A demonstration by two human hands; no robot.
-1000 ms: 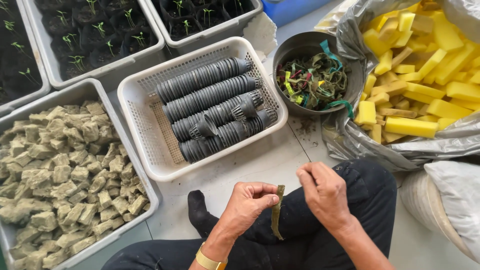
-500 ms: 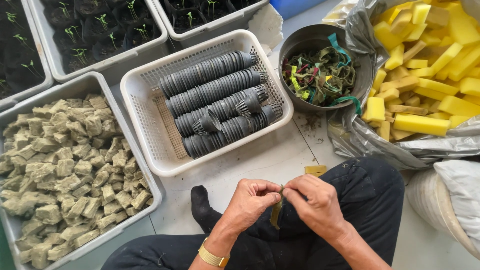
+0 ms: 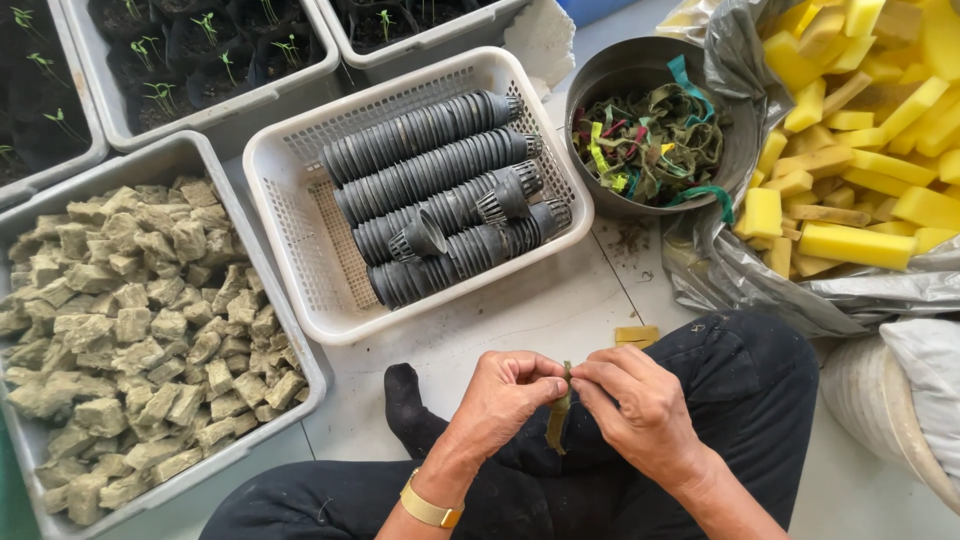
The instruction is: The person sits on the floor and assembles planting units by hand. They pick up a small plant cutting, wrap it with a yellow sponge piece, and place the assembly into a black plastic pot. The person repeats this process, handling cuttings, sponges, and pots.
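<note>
Both hands now closer together, left hand and right hand pinching limp olive strip.

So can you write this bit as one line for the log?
left hand grip: pinching green strip | right hand grip: pinching same strip | nearby: white basket of black net pots

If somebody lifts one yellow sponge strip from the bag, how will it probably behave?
The yellow sponge strips look like cut foam, so one is probably very light and would squash under the fingers. Their flat, blocky sides suggest it would not roll. Piled loosely in the grey bag, neighbours may shift.
</note>
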